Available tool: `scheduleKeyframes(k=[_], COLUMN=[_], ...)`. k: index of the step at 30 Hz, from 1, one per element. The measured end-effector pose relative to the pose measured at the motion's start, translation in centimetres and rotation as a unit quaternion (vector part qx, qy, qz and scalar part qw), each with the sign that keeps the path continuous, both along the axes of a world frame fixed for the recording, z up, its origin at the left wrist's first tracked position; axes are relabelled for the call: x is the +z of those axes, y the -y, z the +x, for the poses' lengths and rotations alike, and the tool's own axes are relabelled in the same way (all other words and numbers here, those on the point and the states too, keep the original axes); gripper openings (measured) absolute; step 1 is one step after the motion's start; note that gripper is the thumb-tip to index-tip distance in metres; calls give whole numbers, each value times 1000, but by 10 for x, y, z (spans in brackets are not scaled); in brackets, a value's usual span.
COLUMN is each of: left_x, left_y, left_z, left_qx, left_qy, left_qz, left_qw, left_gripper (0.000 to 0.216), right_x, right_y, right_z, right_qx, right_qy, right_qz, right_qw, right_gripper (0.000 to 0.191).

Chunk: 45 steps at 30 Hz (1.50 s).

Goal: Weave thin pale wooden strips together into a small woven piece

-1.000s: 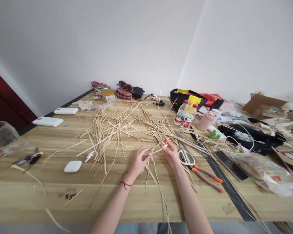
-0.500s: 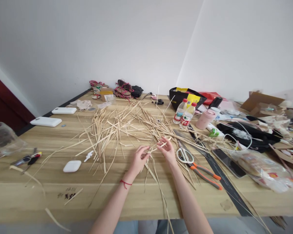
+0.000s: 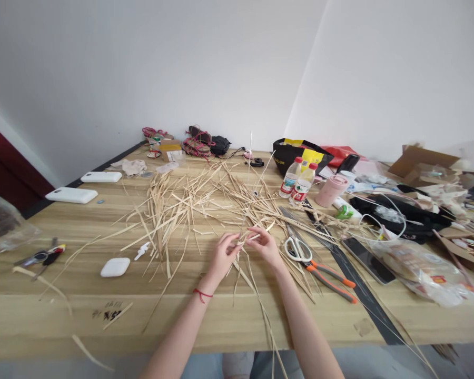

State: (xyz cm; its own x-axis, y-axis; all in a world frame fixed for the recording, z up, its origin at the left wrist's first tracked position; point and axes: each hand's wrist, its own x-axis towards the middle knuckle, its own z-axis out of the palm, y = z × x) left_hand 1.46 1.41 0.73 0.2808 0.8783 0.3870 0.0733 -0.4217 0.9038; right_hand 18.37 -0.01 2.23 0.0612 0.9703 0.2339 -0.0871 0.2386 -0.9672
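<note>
Several thin straw strips (image 3: 260, 302) run from between my hands down over the table's front edge, and others stick up from the same spot. My left hand (image 3: 224, 255) pinches the strips where they cross, its fingertips closed on them. Close beside it on the right, my right hand (image 3: 264, 247) holds a strip between thumb and fingers. The exact crossing is small and partly covered by my fingers. A heap of loose straw strips (image 3: 181, 205) spreads over the table beyond my hands.
Right of my hands lie white-handled scissors (image 3: 298, 249) and orange-handled pliers (image 3: 332, 281). Farther right are a phone (image 3: 368, 259), two bottles (image 3: 296, 181) and a pink cup (image 3: 332, 190). A white earbud case (image 3: 115, 267) lies on the left.
My right hand has come in and slightly down, nearer to my left hand. The upright strips have shifted left, and the view has moved a little.
</note>
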Motion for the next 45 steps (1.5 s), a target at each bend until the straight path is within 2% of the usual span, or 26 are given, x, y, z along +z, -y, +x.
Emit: scheduleKeyframes(k=[10, 16, 20, 28, 35, 45], left_x=[1, 4, 4, 5, 7, 6], left_y=[1, 2, 3, 6, 7, 7], left_z=[0, 0, 0, 1, 0, 0], left_qx=[-1, 5, 10, 24, 19, 20], left_qy=[-9, -29, -45, -49, -65, -69], left_qz=[30, 54, 76, 83, 101, 98], left_qw=[999, 998, 996, 995, 993, 993], left_gripper=[28, 27, 28, 27, 27, 28], right_x=[-4, 0, 2, 6, 10, 1], right_y=[-1, 3, 5, 7, 9, 4], right_z=[-2, -4, -4, -4, -4, -5], right_qx=[-13, -48, -44, -44, -33, -37], right_qy=[32, 89, 124, 152, 140, 107], right_qz=[9, 47, 77, 88, 71, 57], right_qw=[999, 994, 988, 983, 987, 992], right_gripper=[38, 33, 28, 26, 26, 32])
